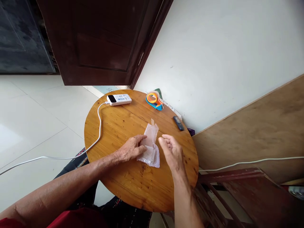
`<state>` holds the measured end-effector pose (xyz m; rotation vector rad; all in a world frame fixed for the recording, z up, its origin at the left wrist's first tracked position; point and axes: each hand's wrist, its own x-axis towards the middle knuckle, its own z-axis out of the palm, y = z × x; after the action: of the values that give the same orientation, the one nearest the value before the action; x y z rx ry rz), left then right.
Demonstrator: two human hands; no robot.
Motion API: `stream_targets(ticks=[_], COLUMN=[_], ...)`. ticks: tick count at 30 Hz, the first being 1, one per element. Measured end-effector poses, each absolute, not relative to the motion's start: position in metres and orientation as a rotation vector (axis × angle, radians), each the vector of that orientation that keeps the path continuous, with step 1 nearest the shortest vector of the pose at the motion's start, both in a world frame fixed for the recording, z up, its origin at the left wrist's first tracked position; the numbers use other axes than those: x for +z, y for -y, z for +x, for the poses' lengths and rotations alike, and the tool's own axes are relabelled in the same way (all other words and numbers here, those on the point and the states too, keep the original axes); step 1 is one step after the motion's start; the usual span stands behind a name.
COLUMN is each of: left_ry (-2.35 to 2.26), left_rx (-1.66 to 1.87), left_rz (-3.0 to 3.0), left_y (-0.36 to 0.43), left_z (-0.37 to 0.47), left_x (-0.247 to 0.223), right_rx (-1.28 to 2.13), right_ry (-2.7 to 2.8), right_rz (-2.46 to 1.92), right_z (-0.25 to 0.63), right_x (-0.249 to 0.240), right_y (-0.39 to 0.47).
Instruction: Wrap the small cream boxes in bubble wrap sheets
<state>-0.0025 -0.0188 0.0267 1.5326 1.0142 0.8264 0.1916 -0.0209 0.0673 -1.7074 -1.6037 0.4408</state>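
A bubble-wrap pouch (149,144) lies on the round wooden table (114,126), folded over at its lower part. A narrow clear strip (152,122) sticks out from its far end. My left hand (133,147) rests at the pouch's left edge, thumb and fingers spread and touching the plastic. To the right of the pouch and apart from it, my right hand (172,152) is raised a little, its fingers curled in toward the thumb. Whether anything small is between those fingertips is hidden.
At the table's far side are a white device (120,99) with a plugged-in white cable (100,123), an orange-and-blue tape dispenser (154,99) and a dark, partly blurred object (178,123). A white wall (225,57) and a wooden board (256,117) stand to the right.
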Motion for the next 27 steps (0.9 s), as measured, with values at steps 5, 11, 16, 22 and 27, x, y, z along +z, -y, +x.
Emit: stream_targets(ticks=[5, 11, 16, 22, 27], left_ry=[-1.112, -1.141, -1.167, -1.44, -1.609], left_rx=[0.98, 1.073, 1.175, 1.313, 1.216], left_rz=[1.752, 1.986, 1.586, 1.357, 1.443], left_y=[0.023, 0.021, 0.012, 0.001, 0.001], left_z=[-0.002, -0.001, -0.005, -0.019, -0.025], left_x=[0.026, 0.015, 0.013, 0.014, 0.018], right_rx=[0.462, 0.58, 0.553, 0.289, 0.042], right_ry=[1.732, 1.432, 1.292, 1.416, 1.486], right_rz=[-1.769, -1.526, -1.517, -1.788, -1.891], right_z=[0.188, 0.202, 0.209, 0.219, 0.225], right_x=[0.053, 0.03, 0.022, 0.018, 0.018], right_y=[0.035, 0.033, 0.037, 0.031, 0.034])
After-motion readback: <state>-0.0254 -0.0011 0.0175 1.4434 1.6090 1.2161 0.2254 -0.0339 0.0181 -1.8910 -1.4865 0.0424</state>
